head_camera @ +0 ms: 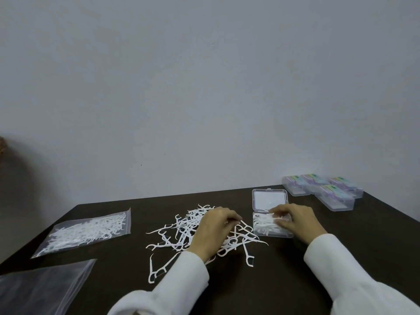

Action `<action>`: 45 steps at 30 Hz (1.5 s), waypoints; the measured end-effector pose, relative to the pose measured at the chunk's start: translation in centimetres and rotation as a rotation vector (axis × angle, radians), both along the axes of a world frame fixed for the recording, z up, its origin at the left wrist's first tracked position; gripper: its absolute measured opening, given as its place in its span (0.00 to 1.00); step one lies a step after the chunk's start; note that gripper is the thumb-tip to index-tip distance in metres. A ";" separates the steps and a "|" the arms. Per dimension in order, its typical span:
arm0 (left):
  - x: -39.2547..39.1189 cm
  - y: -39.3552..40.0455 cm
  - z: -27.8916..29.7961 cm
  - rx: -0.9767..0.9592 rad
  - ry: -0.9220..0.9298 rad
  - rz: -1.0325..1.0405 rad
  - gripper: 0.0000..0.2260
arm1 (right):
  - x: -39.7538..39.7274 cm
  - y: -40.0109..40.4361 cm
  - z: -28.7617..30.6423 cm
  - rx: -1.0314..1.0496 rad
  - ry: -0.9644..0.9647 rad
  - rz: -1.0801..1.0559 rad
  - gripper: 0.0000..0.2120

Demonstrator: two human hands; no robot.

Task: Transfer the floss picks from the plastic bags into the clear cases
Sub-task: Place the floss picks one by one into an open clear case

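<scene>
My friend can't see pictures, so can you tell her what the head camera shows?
Two white-sleeved hands work at a dark table: the right hand tucks floss picks into an open clear case, while the left hand rests on a loose pile of picks. A full plastic bag lies left; closed cases sit far right.

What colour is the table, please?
Dark brown table, seen in the head view.

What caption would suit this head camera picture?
Right hand fills an open clear case while the left hand rests on loose floss picks.
</scene>
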State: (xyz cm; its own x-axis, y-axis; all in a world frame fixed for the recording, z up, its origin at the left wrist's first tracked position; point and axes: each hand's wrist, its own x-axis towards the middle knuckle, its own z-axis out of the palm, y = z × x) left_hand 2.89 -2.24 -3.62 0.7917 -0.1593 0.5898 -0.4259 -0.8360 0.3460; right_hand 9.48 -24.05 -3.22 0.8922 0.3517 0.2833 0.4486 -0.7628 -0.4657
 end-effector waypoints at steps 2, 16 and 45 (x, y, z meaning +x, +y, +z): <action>0.3 -0.2 0.4 -0.101 0.003 0.005 0.07 | 0.2 -0.2 -0.1 0.098 0.023 0.067 0.10; 2.2 -2.0 -0.2 -0.220 0.091 0.106 0.09 | 0.8 -0.6 -0.7 0.175 -0.164 -0.119 0.07; 2.0 -5.8 -0.7 -0.449 0.399 0.000 0.20 | 1.1 0.6 -1.2 0.804 0.283 -0.207 0.24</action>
State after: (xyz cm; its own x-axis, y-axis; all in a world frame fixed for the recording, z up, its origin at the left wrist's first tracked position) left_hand 4.86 -8.01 -4.29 0.9658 0.0369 0.2568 -0.1905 -0.5711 0.7984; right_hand 10.58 -23.40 -4.39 0.9903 -0.0368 0.1342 0.1237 -0.2088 -0.9701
